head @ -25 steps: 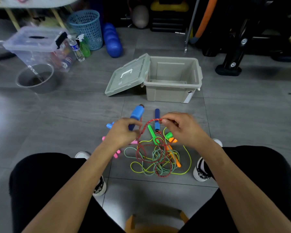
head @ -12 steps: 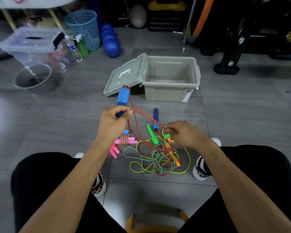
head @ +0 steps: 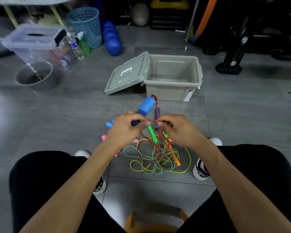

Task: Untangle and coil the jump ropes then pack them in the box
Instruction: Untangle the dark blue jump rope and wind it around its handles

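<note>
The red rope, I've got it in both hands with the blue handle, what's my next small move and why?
Probably draw the red rope up and out of the pile. The left hand grips the blue handle, the right hand pinches the rope, and below them it runs into the green and yellow ropes.

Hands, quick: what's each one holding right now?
Left hand: grips the blue foam jump-rope handle and pinches the red braided rope.
Right hand: pinches the same red rope.
</note>
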The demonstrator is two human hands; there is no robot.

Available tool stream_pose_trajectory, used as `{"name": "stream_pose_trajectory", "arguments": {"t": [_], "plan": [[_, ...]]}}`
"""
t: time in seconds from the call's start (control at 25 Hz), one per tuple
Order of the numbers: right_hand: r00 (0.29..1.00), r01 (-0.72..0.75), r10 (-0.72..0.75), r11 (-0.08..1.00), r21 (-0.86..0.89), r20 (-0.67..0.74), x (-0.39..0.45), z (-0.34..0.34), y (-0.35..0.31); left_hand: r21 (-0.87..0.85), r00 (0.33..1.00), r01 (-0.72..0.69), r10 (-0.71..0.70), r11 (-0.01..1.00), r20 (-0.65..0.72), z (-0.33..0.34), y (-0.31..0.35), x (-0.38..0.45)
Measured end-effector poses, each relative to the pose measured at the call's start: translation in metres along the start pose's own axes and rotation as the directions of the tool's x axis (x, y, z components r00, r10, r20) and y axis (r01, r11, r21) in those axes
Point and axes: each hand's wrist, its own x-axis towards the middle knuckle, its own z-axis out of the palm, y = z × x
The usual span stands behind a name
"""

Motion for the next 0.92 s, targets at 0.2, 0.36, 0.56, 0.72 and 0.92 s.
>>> {"name": "stream_pose_trajectory", "arguments": {"t": [0.2,0.36,0.56,0.72,0.92], "plan": [[0.892,-0.344,0.398,0.906,-0.247,0.216,-0.004,-0.002,0.023,-0.218,0.957,0.121,-0.172,0.968,-0.235,-0.016,-0.004,0.01],[0.982,-0.186,0.188,0.974,-0.132,0.009,-0.003,-0.008,0.01,0.264,0.907,0.4,-0.42,0.878,0.023,-0.017,-0.03,0.012],[0.996,0.09,-0.088,0.992,-0.093,0.021,-0.004,-0.004,-0.004,0.07,0.992,0.059,-0.066,0.996,0.106,0.001,-0.005,0.001],[0.997,-0.054,0.055,0.998,-0.031,0.062,-0.005,-0.005,-0.003,0.021,0.999,0.043,-0.044,0.999,0.016,-0.002,0.002,0.001],[0.969,-0.16,0.211,0.933,-0.322,0.13,-0.008,-0.003,0.021,-0.102,0.975,0.185,-0.195,0.978,-0.103,-0.013,0.002,0.007]]}}
